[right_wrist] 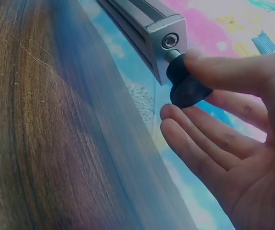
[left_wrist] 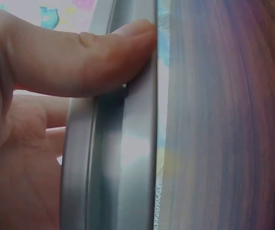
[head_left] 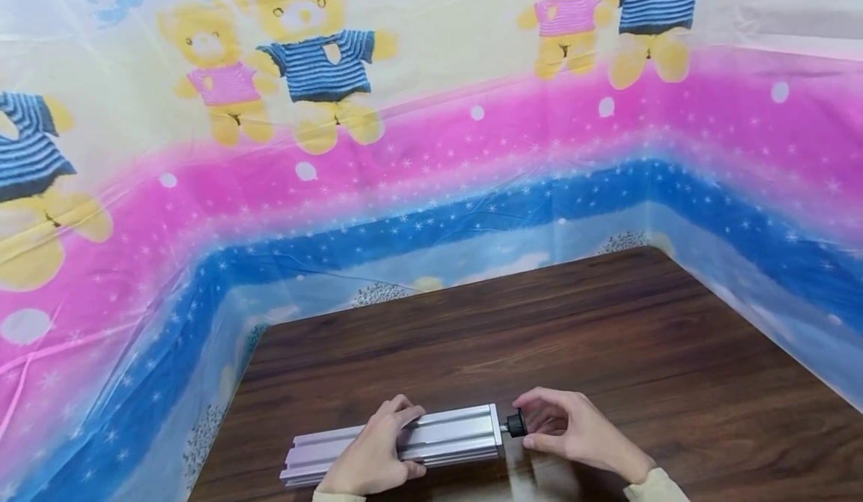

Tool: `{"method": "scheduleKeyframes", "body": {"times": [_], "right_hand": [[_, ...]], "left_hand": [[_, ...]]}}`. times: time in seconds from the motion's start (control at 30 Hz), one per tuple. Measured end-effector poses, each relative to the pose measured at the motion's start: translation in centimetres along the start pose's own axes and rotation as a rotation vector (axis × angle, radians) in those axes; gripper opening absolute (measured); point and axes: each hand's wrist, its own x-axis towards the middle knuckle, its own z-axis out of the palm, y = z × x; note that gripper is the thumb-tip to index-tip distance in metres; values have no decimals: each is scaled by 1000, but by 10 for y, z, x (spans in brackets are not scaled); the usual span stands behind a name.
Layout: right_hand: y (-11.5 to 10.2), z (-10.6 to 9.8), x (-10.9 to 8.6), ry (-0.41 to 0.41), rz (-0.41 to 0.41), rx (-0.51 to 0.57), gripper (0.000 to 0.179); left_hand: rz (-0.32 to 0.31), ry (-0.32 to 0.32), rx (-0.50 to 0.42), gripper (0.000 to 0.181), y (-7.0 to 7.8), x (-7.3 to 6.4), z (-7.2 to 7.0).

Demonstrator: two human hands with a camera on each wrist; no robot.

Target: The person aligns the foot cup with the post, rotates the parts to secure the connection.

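A silver aluminium extrusion profile [head_left: 461,433] lies at an angle near the front of the table, grooves running along its sides. My left hand [head_left: 374,449] grips it around the middle, thumb [left_wrist: 99,60] laid across the grooved face in the left wrist view. From the profile's right end plate sticks a short threaded stud carrying a black levelling foot [head_left: 516,423]. My right hand [head_left: 576,428] pinches this foot, the thumb on its near side and the index finger partly hidden behind it. In the right wrist view, a socket-head screw [right_wrist: 170,40] sits in the end plate [right_wrist: 159,72] beside the stud.
The dark wood-grain table [head_left: 539,322] extends behind and to the right of the hands. A printed curtain [head_left: 431,165] with teddy bears and pink and blue bands hangs along the table's back and side edges.
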Motion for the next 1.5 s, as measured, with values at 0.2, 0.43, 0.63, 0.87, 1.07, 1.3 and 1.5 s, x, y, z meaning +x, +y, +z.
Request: {"method": "scheduleKeyframes", "body": {"times": [0.2, 0.43, 0.63, 0.87, 1.07, 1.3, 1.5], "right_hand": [[1, 3, 3, 6, 10, -30, 30], [1, 5, 3, -39, 112, 70, 24], [2, 6, 5, -54, 192, 83, 30], [1, 5, 3, -44, 204, 41, 36], [2, 5, 1, 12, 26, 9, 43], [2, 6, 4, 27, -5, -64, 30], [1, 6, 4, -30, 116, 35, 24]], "left_hand": [[5, 1, -2, 69, -1, -1, 1], [4, -5, 6, 69, -1, -1, 2], [2, 0, 6, 69, 0, -1, 1], [7, 10, 4, 69, -2, 1, 1], [9, 14, -9, 68, -3, 0, 0], [24, 14, -10, 68, -3, 1, 4], [22, 8, -7, 68, -3, -1, 5]]}}
